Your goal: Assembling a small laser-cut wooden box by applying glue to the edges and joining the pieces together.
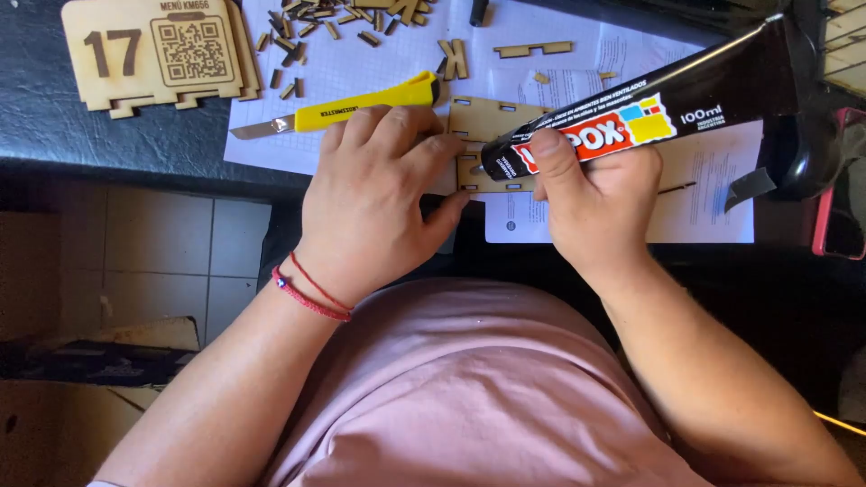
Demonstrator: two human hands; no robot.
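My right hand (600, 203) grips a black glue tube (649, 117) with a red and yellow label, its nozzle end pointing down-left onto a thin laser-cut wooden panel (492, 122). My left hand (379, 194) lies flat on the left part of that panel, fingers spread, pressing it to the white paper (361, 63) on the dark table. A yellow utility knife (361, 104) with its blade out lies just beyond my left fingertips.
A wooden sign plate (158, 54) with cut-out numerals sits at the back left. Several small wooden offcuts (307, 32) are scattered on the paper. A printed sheet (713, 194) lies under my right hand. A red-edged object (834, 189) stands at the far right.
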